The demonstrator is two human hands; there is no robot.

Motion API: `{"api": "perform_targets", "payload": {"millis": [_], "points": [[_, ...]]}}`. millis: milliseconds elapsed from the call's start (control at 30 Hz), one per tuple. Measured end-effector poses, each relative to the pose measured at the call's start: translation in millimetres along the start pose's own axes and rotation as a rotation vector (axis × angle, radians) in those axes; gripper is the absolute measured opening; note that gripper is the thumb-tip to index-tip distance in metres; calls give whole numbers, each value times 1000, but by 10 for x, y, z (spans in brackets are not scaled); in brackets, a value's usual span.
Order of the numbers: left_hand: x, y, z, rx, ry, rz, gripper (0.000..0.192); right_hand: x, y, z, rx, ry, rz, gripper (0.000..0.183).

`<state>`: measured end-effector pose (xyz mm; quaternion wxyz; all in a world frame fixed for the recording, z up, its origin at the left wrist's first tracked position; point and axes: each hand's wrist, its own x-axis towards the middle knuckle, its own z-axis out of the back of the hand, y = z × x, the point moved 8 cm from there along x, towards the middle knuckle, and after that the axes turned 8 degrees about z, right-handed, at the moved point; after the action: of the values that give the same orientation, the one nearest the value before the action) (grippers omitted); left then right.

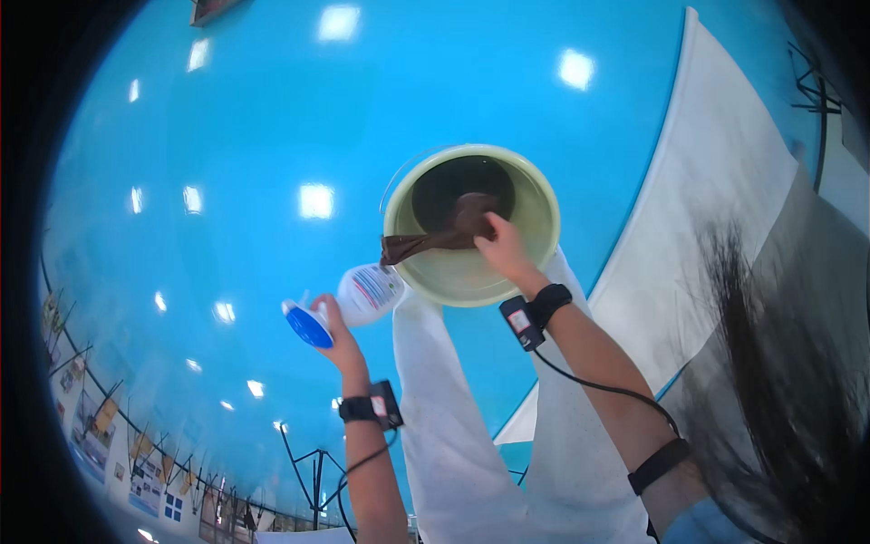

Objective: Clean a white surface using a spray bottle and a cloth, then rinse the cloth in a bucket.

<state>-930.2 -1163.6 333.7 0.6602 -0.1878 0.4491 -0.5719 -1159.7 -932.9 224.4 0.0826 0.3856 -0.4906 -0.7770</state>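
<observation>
My left hand [336, 336] grips a white spray bottle [370, 292] by the neck, under its blue-and-white trigger head [307, 325]. The bottle is tilted, and its printed body reaches towards the left rim of a pale yellow-green bucket [476, 289]. Over the bucket's mouth, my right hand [506, 248] pinches a wet-looking brown cloth [435, 243]. One end of the cloth extends across the left rim, close to the bottle's base. Another part hangs towards the dark contents [442, 190] inside the bucket. My fingertips partly hide the cloth.
A glossy blue floor [238, 136] reflects several lights. The bucket's thin wire handle [394, 180] lies at its left. Right of my legs stands a large white panel [686, 190]. Black stand legs [316, 469] rise at lower left, and loose dark hair [741, 353] blocks some of the right side.
</observation>
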Motion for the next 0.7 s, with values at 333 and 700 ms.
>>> {"api": "perform_targets", "payload": {"millis": [333, 700], "points": [[938, 979, -285, 102, 54, 105, 51, -267, -671, 111, -4, -44, -191, 43], [916, 1731, -380, 257, 366, 372, 54, 20, -491, -1, -49, -35, -120, 41]]}}
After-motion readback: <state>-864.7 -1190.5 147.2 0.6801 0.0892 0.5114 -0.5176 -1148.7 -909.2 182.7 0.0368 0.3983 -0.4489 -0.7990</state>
